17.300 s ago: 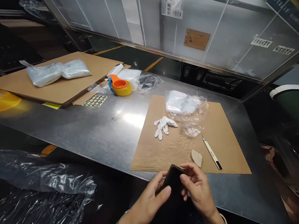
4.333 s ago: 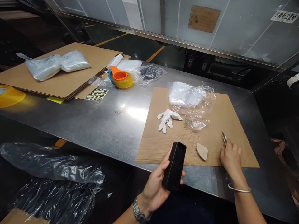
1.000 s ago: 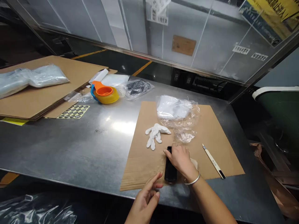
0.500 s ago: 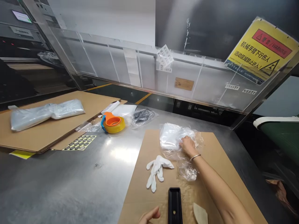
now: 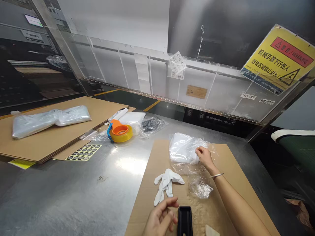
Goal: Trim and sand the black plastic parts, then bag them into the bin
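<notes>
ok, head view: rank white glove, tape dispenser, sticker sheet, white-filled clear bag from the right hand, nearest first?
1. White-filled clear bag, at the right hand
2. White glove, left and closer to the wearer
3. Tape dispenser, farther left
4. Sticker sheet, farthest left

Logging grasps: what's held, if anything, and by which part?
Left hand: nothing. Right hand: at the right side of the clear bag; whether it grips the plastic cannot be told.
</notes>
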The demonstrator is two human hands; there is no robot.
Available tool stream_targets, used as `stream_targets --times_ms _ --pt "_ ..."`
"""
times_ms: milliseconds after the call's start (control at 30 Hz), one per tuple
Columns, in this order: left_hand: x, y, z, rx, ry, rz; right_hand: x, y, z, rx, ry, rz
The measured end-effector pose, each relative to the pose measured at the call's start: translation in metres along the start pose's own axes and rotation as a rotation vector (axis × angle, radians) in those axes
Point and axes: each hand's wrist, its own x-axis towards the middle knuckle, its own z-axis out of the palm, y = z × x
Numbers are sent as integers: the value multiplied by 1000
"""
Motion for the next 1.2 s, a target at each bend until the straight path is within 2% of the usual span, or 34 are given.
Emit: stream_targets --times_ms 100,233,333,433,467,500,533,600,667,733,800,900,1133,1200 --pt "17 25 28 -89 -2 -75 -37 -24 -10 77 40 -153" --pt "23 46 61 -423 -100 -66 -105 -68 -8 96 52 -397" --pt "17 43 66 -573 -113 -108 -148 -93 1 32 118 -557" --pt "5 32 55 -621 -45 -181 -173 -101 -1 28 143 -692" --pt "0 28 49 -624 -27 -188 -176 -99 -6 82 143 -672" --pt "-5 26 42 -619 -19 -191 -177 -96 -11 160 144 -592" --pt "-10 24 36 -605 -20 -192 -176 -91 -16 247 154 -462" --pt "-21 22 25 -564 -46 -201 -171 -80 -26 460 117 -97" --pt "-32 21 16 -522 -72 -224 -165 -73 -31 720 -104 253" --pt "-40 20 9 -495 -83 -244 -162 -70 -32 941 -385 422" --pt "-48 19 4 -485 -90 -266 -163 -72 -31 1059 -582 435" --pt "-55 19 -1 -482 -100 -274 -169 -76 -29 1137 -685 418" --pt "-60 19 -10 -333 -69 -269 -179 -80 -26 1095 -606 381" --pt "-60 15 -12 -170 16 -153 -182 -83 -26 1034 -547 337"
